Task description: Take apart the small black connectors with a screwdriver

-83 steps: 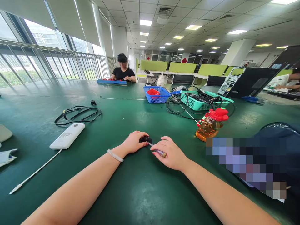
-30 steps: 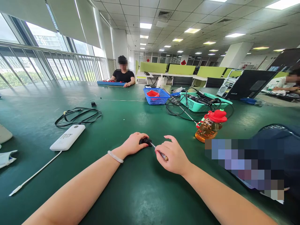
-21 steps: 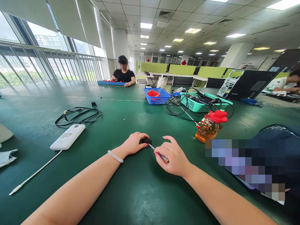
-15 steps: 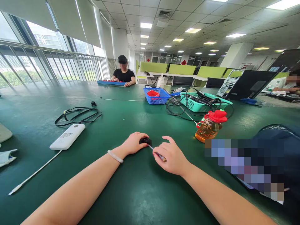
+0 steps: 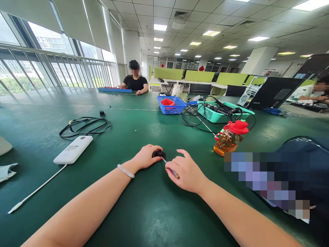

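Observation:
A small black block (image 5: 159, 154) rests on the green table (image 5: 154, 206), pinched between the thumb and fingers of my left hand (image 5: 147, 156). My right hand (image 5: 187, 171) is closed around a thin brush-like tool (image 5: 174, 172), with its index finger raised. The tool's slim end meets the near side of the block; what the tip touches is too small to tell. A white bracelet is on my left wrist.
Left: white power bank (image 5: 73, 150) and black cable (image 5: 84, 127). Ahead: blue basket (image 5: 171, 109), green basket (image 5: 214, 115) with cables. Right: red-lidded bottle (image 5: 228, 140) and dark bag (image 5: 308, 164). A person (image 5: 135, 84) sits across beside a blue tray (image 5: 115, 90).
My right hand and the tool have shifted slightly left, nearer the block. Across the table, the blue tray has slid left.

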The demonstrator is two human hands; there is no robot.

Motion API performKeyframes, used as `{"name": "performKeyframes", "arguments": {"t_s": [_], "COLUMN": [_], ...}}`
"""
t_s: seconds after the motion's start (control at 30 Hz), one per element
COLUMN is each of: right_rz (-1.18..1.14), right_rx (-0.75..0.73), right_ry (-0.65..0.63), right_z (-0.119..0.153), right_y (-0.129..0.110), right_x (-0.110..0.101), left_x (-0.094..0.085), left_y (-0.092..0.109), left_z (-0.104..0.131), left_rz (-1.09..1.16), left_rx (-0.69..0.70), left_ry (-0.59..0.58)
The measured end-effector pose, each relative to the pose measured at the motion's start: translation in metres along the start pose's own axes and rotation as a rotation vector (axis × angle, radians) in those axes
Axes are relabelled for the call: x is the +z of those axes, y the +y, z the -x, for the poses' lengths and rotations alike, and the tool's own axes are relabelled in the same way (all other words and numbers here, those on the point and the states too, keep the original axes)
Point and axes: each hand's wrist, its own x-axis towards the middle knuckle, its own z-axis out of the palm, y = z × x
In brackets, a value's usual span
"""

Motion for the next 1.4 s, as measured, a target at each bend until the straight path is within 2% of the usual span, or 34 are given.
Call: {"name": "performKeyframes", "arguments": {"t_s": [0.1, 0.57, 0.87, 1.4], "right_rz": [0.001, -0.002, 0.011, -0.002], "right_rx": [0.006, -0.014, -0.008, 0.009], "right_ry": [-0.026, 0.070, 0.000, 0.072], "right_z": [0.0001, 0.0000, 0.0009, 0.0011], "right_y": [0.0005, 0.0007, 0.0044, 0.0037], "right_x": [0.0005, 0.0003, 0.0034, 0.0029], "left_x": [0.0006, 0.0007, 0.0027, 0.0021], "left_y": [-0.0014, -0.0027, -0.0065, -0.0048], "left_z": [-0.0006, -0.0004, -0.0024, -0.0016], "left_rz": [0.006, 0.000, 0.007, 0.013], "left_rx": [-0.003, 0.005, -0.012, -0.010], "left_ry": [0.004, -0.006, 0.010, 0.017]}}
